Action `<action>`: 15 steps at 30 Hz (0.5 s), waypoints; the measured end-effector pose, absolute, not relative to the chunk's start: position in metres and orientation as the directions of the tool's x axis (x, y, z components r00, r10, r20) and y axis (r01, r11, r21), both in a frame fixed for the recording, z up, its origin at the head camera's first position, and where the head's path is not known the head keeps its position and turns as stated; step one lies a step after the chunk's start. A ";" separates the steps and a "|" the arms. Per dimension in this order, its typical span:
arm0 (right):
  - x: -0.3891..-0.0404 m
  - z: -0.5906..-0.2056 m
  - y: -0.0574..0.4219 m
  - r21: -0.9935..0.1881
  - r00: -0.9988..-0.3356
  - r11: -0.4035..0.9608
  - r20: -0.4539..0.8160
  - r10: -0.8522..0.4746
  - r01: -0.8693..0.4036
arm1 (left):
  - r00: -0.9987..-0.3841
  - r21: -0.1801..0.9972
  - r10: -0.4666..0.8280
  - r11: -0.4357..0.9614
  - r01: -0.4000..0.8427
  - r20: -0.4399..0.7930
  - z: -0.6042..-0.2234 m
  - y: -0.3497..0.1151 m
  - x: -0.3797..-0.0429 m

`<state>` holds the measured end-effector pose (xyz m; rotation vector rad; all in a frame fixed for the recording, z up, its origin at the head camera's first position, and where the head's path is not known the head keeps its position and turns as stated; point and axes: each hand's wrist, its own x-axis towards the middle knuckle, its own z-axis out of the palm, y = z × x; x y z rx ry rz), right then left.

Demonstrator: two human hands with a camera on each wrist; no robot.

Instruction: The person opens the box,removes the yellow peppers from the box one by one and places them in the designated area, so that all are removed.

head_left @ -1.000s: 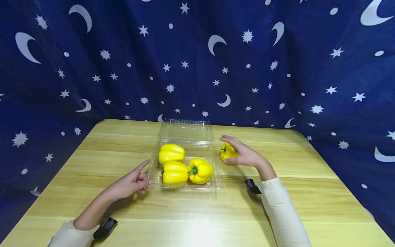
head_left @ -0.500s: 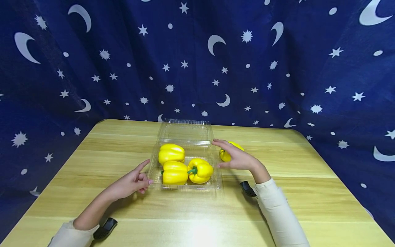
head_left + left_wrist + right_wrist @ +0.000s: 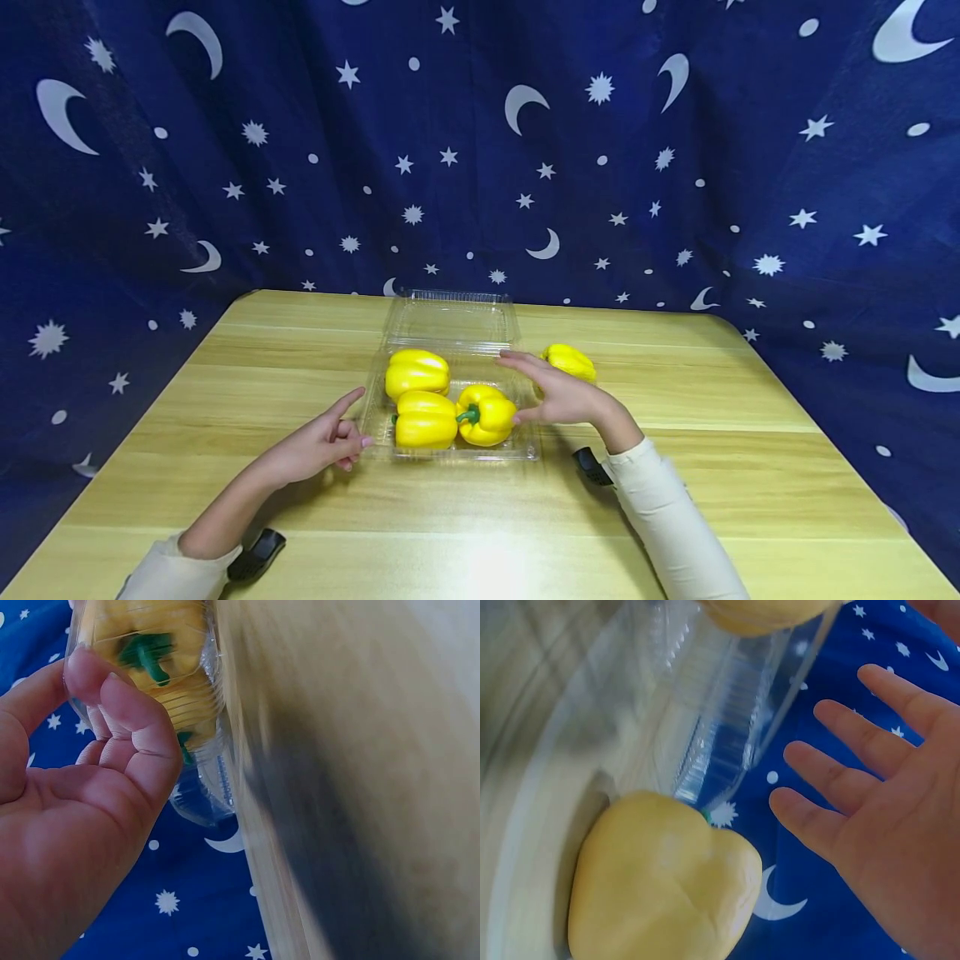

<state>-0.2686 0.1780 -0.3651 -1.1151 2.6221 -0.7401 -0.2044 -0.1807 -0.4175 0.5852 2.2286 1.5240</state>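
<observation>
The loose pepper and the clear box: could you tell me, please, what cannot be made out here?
- Loose pepper: head view, the right hand covers its near side; its stem is hidden.
- Box: left wrist view, its far end is cut off by the top edge.
- Left hand: head view, too small to tell whether it touches the box.
- Table: left wrist view, blurred.

Head view high over table (image 3: 480, 517), wrist views close, sharing clear tray (image 3: 525, 454)

No readable text, label, brand or number shows on anything
</observation>
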 end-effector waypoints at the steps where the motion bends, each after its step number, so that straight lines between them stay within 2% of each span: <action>1: -0.268 -0.366 0.177 -0.517 -0.690 0.587 0.011 -0.723 -0.623 | -0.843 0.937 0.534 0.325 0.125 -0.073 -0.417 -0.181 -0.204; 15: -0.263 -0.375 0.163 -0.449 -0.680 0.621 -0.041 -0.732 -0.642 | -0.843 0.938 0.534 0.323 0.127 -0.070 -0.418 -0.182 -0.204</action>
